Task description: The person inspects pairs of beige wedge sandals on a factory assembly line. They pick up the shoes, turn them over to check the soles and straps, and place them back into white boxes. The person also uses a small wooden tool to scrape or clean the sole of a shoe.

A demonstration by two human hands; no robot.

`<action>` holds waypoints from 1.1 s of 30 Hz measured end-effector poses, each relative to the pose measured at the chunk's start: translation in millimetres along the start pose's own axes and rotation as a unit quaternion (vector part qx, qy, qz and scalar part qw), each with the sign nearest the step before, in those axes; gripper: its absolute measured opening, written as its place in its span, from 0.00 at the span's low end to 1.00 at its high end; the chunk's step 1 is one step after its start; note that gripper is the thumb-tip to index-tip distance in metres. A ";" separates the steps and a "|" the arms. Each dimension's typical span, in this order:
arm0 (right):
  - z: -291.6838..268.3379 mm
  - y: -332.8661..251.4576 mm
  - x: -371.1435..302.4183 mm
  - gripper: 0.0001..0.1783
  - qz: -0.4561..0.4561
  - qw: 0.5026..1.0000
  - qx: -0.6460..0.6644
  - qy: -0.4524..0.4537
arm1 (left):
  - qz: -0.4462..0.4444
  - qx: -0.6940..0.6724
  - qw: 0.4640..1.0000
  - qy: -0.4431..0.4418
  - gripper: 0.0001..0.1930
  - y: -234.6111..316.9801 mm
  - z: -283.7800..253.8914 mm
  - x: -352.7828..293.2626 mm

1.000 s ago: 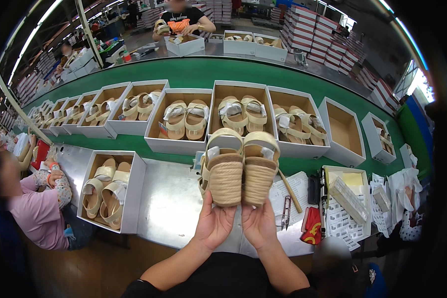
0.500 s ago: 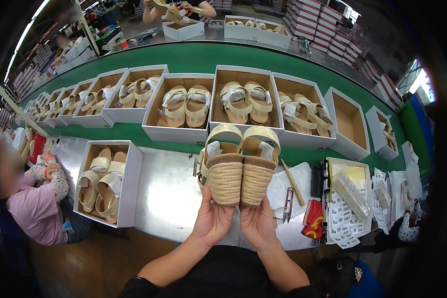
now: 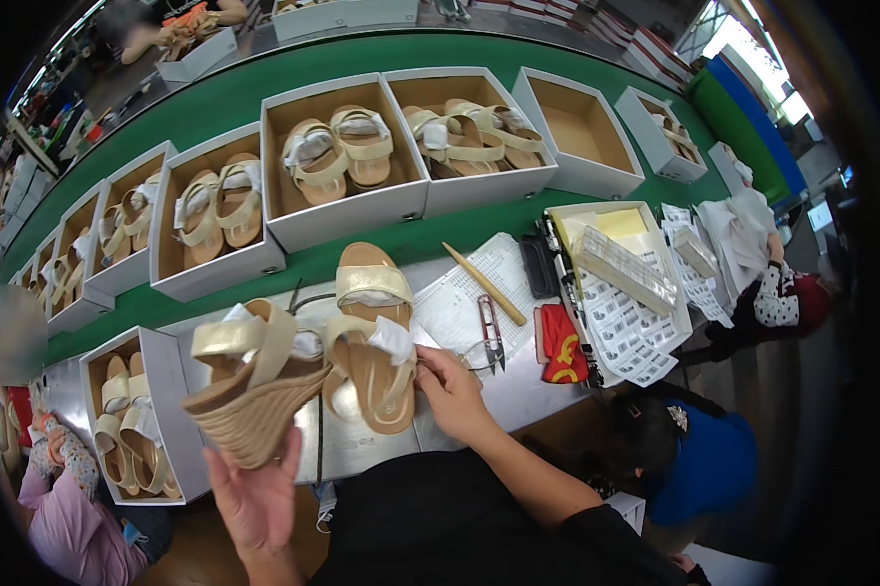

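Observation:
A pair of gold-strapped wedge sandals is split between my hands above the metal table. My left hand [image 3: 256, 493] holds the left wedge sandal [image 3: 254, 415] by its rope-wrapped heel from below, with the sandal tilted and its side showing. My right hand [image 3: 452, 391] pinches the edge of the right wedge sandal [image 3: 372, 376], whose insole faces up with its toe pointing away. White tissue is tucked under the straps of both. Close to my left hand stands a white shoebox [image 3: 178, 415] holding another pair.
A row of open shoeboxes [image 3: 352, 210] with sandals lines the green conveyor [image 3: 362, 237]; one empty shoebox [image 3: 585, 132] is among them. Right of my hand lie a wooden stick [image 3: 484, 283], thread snips [image 3: 490, 332], a red cloth item [image 3: 560, 344] and a tray of label sheets [image 3: 621, 337]. Co-workers are nearby.
The two sandals, earlier held side by side with heels toward me, are now apart. The left one is tilted sideways; the right one lies insole up. My view has swung to the right.

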State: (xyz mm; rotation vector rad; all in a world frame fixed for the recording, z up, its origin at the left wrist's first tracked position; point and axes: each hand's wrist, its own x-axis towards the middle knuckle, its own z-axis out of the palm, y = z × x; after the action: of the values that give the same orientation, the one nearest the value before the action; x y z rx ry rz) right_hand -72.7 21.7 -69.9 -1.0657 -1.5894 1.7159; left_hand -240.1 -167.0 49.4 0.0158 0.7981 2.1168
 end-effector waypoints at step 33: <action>-19.7 -152.2 -4.9 0.40 -0.117 0.991 0.027 -0.054 | 0.048 0.461 0.881 -0.096 0.33 65.5 30.0 25.6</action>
State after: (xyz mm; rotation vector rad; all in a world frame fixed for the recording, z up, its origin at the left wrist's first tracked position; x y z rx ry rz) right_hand -70.4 49.0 81.2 -0.7380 -1.6534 1.6691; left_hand -294.9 -160.7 102.3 0.7679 1.6233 1.5925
